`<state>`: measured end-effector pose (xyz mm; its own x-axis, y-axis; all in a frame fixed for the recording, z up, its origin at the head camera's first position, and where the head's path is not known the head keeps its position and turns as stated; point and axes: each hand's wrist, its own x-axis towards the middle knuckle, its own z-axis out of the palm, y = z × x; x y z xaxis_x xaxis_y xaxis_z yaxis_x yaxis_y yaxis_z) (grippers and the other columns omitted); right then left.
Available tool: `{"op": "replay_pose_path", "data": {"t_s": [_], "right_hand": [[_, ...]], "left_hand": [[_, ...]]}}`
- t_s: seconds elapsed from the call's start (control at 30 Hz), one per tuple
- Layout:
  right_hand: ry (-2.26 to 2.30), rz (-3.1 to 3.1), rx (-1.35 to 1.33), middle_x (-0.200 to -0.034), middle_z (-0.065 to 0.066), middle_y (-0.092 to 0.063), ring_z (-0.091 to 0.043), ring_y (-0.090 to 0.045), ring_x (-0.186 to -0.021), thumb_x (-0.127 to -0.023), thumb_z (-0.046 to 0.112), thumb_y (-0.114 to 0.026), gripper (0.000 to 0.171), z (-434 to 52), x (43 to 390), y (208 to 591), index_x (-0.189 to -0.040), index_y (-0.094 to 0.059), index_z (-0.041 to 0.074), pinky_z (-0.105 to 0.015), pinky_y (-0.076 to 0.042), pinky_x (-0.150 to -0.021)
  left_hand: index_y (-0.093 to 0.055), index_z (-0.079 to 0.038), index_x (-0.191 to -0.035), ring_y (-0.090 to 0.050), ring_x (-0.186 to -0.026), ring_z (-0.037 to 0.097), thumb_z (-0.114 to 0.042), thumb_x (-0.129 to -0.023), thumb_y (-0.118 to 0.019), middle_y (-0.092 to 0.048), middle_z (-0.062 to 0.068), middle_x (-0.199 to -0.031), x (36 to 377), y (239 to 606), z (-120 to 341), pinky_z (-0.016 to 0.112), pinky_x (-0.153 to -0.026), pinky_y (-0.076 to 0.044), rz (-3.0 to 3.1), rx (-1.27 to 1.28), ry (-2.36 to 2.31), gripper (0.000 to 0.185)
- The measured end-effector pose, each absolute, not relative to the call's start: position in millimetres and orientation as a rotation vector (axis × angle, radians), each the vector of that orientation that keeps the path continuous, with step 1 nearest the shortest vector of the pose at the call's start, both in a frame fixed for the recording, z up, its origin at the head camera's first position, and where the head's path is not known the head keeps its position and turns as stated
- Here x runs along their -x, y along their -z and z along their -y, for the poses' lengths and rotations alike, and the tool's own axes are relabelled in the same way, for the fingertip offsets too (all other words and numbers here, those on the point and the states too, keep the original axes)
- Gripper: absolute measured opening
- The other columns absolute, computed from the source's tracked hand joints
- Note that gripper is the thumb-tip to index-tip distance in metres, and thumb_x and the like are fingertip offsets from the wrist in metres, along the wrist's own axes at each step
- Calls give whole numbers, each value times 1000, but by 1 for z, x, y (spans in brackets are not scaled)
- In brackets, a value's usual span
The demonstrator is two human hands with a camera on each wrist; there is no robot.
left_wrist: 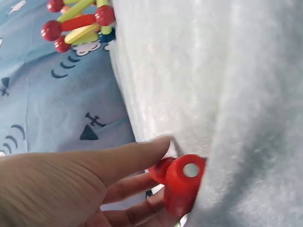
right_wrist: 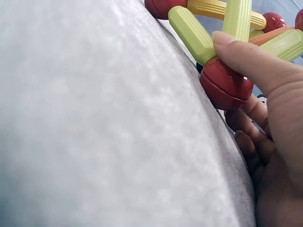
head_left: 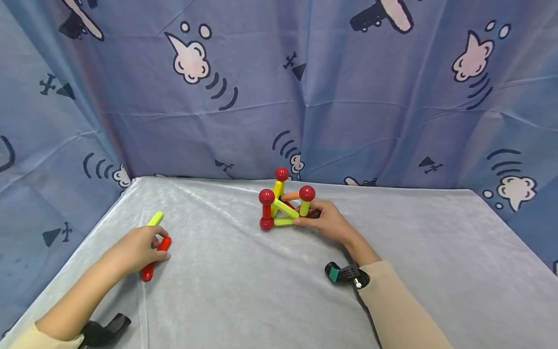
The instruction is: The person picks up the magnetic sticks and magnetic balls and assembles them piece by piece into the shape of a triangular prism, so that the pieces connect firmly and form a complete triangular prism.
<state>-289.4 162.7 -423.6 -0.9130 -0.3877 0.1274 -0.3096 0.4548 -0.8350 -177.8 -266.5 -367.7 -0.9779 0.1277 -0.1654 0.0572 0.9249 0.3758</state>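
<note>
A small frame of magnetic building rods (head_left: 285,210) and red balls stands toward the back of the table. My right hand (head_left: 324,220) holds its lower right corner, the thumb against a yellow-green rod (right_wrist: 191,35) and the fingers behind a red ball (right_wrist: 227,84). At the left, my left hand (head_left: 132,249) pinches a red rod (head_left: 163,244) between thumb and fingers, low over the cloth. Its round metal end shows in the left wrist view, with a second red piece (left_wrist: 161,170) beside it. A yellow-green rod (head_left: 155,218) lies just beyond the left hand, partly hidden by it.
A pale grey cloth (head_left: 218,291) with soft folds covers the table. Behind it hangs a blue patterned curtain (head_left: 261,97), close behind the rod frame. Dark wrist straps (head_left: 348,274) sit on both arms.
</note>
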Motion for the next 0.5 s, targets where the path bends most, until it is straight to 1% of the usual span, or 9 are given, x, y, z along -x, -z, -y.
{"op": "replay_pose_path", "data": {"t_s": [0.07,0.13,0.2,0.3,0.33,0.43,0.5], "right_hand": [[1480,-2608,625,-97,-11,-69,-21,-60,-88,-83,21,-84,28,-163,289,424,-104,-72,7,-29,-52,-78],[1482,-2610,623,-97,-10,-68,-21,-60,-87,-83,22,-84,28,-163,289,425,-104,-72,7,-28,-52,-78],[1478,-2617,615,-95,-10,-68,-20,-59,-85,-83,22,-85,30,-163,289,425,-105,-73,6,-28,-52,-76],[1460,-2637,603,-96,-10,-68,-20,-59,-85,-83,24,-85,30,-163,290,425,-105,-73,7,-27,-51,-77],[1462,-2641,599,-95,-11,-69,-20,-59,-85,-82,23,-85,30,-164,289,424,-104,-73,7,-28,-51,-76],[1460,-2638,590,-96,-11,-69,-21,-60,-86,-83,24,-85,29,-164,290,425,-103,-72,7,-28,-52,-78],[1466,-2627,596,-98,-11,-69,-21,-61,-88,-83,23,-84,29,-164,290,426,-103,-72,7,-29,-52,-80]], "left_hand": [[-67,1,-114,-59,-76,17,-11,-81,-79,-65,9,-88,178,367,266,29,-64,-47,-2913,-186,-571,38],[-68,-1,-112,-58,-72,15,-7,-81,-76,-65,7,-87,178,367,264,29,-61,-48,-2925,-245,-594,33],[-70,-2,-111,-59,-71,14,-5,-82,-74,-67,5,-87,181,367,259,28,-61,-48,-2959,-324,-587,29],[-71,-1,-113,-63,-75,16,-5,-86,-72,-71,6,-90,190,365,245,32,-65,-52,-3012,-457,-629,27],[-72,-1,-114,-64,-79,16,-5,-87,-72,-72,6,-91,194,363,238,33,-69,-53,-3035,-506,-645,27],[-71,-2,-119,-68,-87,20,-4,-90,-72,-74,9,-100,205,353,212,39,-77,-57,-3065,-652,-777,29],[-70,-4,-121,-69,-91,22,-4,-91,-72,-74,10,-107,210,345,192,40,-81,-59,-3066,-702,-877,31]]}}
